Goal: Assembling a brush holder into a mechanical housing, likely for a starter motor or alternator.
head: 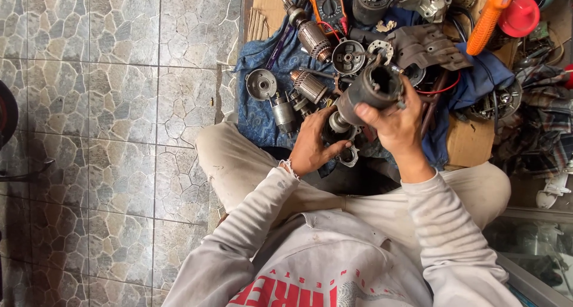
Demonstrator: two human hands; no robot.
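Both hands [358,131] around dark cylindrical motor housing [371,89]

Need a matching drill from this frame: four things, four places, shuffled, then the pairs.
Things:
1 dark motor housing
2 multimeter
3 orange handle
4 round metal end cap

Places:
A far right, beside a red cap
B on the blue cloth, left edge
C gripped in the right hand
D top centre, red lead attached

Pairs: 1-C, 2-D, 3-A, 4-B
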